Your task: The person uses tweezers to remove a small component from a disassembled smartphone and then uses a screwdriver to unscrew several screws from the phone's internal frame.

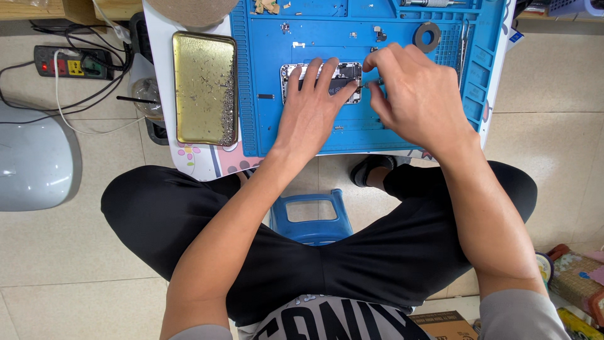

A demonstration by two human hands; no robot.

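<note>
An opened phone point(345, 71) with its insides showing lies on a blue repair mat point(314, 135). My left hand point(311, 107) rests flat on the phone, fingers spread over it and holding it down. My right hand point(412, 91) pinches a thin tool point(371, 82) whose tip meets the phone's right edge. Most of the tool is hidden inside my fingers.
A gold metal tray point(204, 88) with many tiny screws sits left of the mat. A black ring point(427, 36) and small parts lie on the mat's far side. A power strip point(72, 63) with cables lies on the floor at left. A blue stool point(311, 217) is between my knees.
</note>
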